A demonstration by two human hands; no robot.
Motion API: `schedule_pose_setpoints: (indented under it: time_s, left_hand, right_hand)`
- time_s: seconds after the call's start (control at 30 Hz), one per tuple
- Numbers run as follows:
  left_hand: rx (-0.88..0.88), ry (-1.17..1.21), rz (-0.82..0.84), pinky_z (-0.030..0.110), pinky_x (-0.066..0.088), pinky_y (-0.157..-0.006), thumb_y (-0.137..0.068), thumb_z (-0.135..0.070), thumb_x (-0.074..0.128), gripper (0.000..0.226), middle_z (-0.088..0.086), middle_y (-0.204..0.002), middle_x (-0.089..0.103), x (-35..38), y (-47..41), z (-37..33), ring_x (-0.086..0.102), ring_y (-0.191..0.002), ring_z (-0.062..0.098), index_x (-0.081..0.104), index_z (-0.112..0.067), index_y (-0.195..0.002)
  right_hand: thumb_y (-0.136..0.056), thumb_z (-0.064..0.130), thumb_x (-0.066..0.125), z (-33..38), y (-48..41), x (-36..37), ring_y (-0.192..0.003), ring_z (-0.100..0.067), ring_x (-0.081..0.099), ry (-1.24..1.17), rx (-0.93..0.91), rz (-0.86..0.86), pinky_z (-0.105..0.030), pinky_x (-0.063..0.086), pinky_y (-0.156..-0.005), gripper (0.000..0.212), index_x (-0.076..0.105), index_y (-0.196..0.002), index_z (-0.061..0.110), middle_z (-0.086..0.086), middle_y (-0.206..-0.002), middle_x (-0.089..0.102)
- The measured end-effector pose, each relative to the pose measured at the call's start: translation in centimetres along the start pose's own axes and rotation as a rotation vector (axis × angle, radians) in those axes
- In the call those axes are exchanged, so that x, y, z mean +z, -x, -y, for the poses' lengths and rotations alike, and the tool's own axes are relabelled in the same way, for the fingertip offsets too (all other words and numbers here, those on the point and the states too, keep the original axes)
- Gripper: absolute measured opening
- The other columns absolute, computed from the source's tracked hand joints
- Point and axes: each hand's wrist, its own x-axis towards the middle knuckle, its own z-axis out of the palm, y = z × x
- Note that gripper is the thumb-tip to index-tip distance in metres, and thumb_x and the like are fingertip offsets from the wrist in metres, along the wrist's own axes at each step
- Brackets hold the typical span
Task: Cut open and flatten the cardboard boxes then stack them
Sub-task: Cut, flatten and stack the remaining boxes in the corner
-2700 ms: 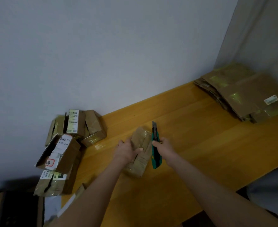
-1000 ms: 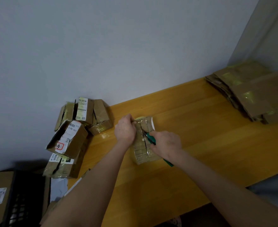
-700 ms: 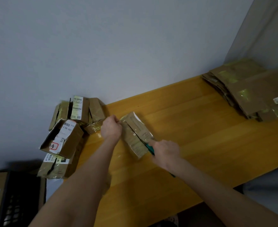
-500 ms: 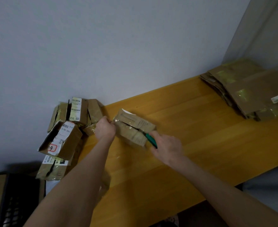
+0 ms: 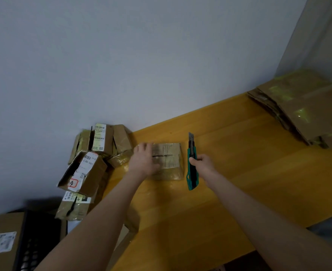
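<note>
A small taped cardboard box [image 5: 170,160] lies on the wooden table [image 5: 239,173], label side up with a slit across its top. My left hand [image 5: 144,160] rests flat on the box's left part, fingers spread. My right hand [image 5: 204,166] grips a green utility knife [image 5: 192,163] just right of the box, blade out and pointing away from me, clear of the cardboard. A stack of flattened boxes [image 5: 305,110] lies at the table's far right.
A heap of several unflattened taped boxes [image 5: 89,167] leans against the wall at the table's left end. A black crate [image 5: 36,241] and a brown carton [image 5: 1,241] stand lower left. The table's front edge runs along the lower right.
The box was turned from lengthwise to lying flat, label up. My right hand drew the knife out of the box and now holds it upright beside it. My left hand moved onto the top.
</note>
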Motion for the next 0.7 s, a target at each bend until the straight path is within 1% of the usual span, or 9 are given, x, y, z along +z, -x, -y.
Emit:
schedule_pose_setpoints:
  time_s: [0.07,0.13,0.2,0.3,0.37,0.5,0.53,0.63,0.7]
  left_hand:
    - [0.166,-0.097,0.115,0.048,0.016,-0.117,-0.076,-0.047,0.074,0.111,0.005,-0.161,0.003,0.4,-1.1,-1.5,0.004,-0.147,0.028,0.0,-0.02,-0.154]
    - [0.213,-0.227,0.176,0.049,0.005,-0.119,-0.072,-0.053,0.075,0.124,0.006,-0.161,-0.011,1.0,-2.6,-2.8,-0.008,-0.148,0.029,-0.015,-0.021,-0.152]
    - [0.201,-0.291,0.231,0.05,0.005,-0.119,-0.072,-0.051,0.077,0.128,0.009,-0.16,-0.017,1.4,-3.9,-3.7,-0.01,-0.148,0.031,-0.021,-0.023,-0.15]
    - [0.161,-0.287,0.325,0.052,0.015,-0.117,-0.074,-0.042,0.078,0.125,0.011,-0.159,-0.02,1.3,-5.1,-4.2,-0.004,-0.148,0.034,-0.02,-0.024,-0.151]
    - [0.153,-0.318,0.348,0.051,0.021,-0.116,-0.075,-0.042,0.076,0.122,0.011,-0.16,-0.014,1.3,-5.2,-4.0,0.001,-0.147,0.037,-0.016,-0.022,-0.152]
    - [0.192,-0.438,0.276,0.045,0.03,-0.113,-0.074,-0.048,0.074,0.114,0.011,-0.154,0.021,1.4,-4.6,-3.9,0.021,-0.139,0.035,0.0,-0.016,-0.154]
    - [0.194,-0.44,0.255,0.044,0.029,-0.113,-0.074,-0.048,0.074,0.112,0.01,-0.152,0.025,1.5,-4.5,-3.9,0.022,-0.138,0.034,0.003,-0.016,-0.154]
    - [0.179,-0.368,0.252,0.043,0.027,-0.114,-0.073,-0.045,0.077,0.111,0.009,-0.152,0.025,1.7,-4.2,-3.7,0.021,-0.14,0.031,0.007,-0.017,-0.154]
    - [0.173,-0.297,0.258,0.041,0.029,-0.113,-0.071,-0.043,0.08,0.112,0.008,-0.154,0.023,1.8,-4.2,-3.5,0.022,-0.141,0.029,0.008,-0.018,-0.154]
  right_hand:
    - [-0.098,0.023,0.053,-0.1,-0.6,0.5,-0.094,-0.023,0.055,-0.023,0.017,0.013,-0.038,0.048,-0.081,0.009,0.048,-0.103,0.017,-0.002,-0.099,0.054]
    - [-0.098,0.022,0.054,-0.6,-1.1,0.7,-0.088,-0.021,0.054,-0.005,0.007,0.002,-0.036,0.046,-0.076,0.008,0.048,-0.093,0.019,0.002,-0.089,0.053]
    - [-0.097,0.023,0.055,-1.3,-1.6,0.7,-0.084,-0.019,0.053,0.054,-0.013,-0.016,-0.034,0.046,-0.073,0.009,0.048,-0.093,0.019,0.005,-0.086,0.051]
    - [-0.096,0.028,0.056,-2.4,-1.9,-0.2,-0.089,-0.021,0.057,0.15,-0.061,-0.03,-0.037,0.052,-0.079,0.016,0.05,-0.105,0.017,0.0,-0.098,0.056]
    - [-0.095,0.029,0.057,-2.7,-1.8,-0.9,-0.088,-0.019,0.058,0.2,-0.096,-0.039,-0.038,0.054,-0.08,0.025,0.052,-0.117,0.018,0.001,-0.103,0.057]
    - [-0.094,0.03,0.057,-2.9,-1.3,-2.0,-0.079,-0.016,0.061,0.372,-0.196,-0.047,-0.039,0.057,-0.074,0.035,0.054,-0.128,0.025,0.009,-0.092,0.058]
    - [-0.094,0.03,0.057,-2.9,-1.1,-2.2,-0.078,-0.016,0.061,0.421,-0.213,-0.044,-0.038,0.057,-0.071,0.037,0.053,-0.131,0.026,0.007,-0.095,0.06]
    - [-0.094,0.029,0.056,-2.6,-0.6,-2.1,-0.083,-0.016,0.063,0.506,-0.248,-0.014,-0.035,0.057,-0.069,0.043,0.05,-0.137,0.028,0.001,-0.115,0.064]
    - [-0.094,0.029,0.056,-2.4,-0.5,-2.0,-0.084,-0.015,0.064,0.538,-0.271,0.011,-0.031,0.057,-0.064,0.044,0.05,-0.138,0.029,0.002,-0.118,0.065]
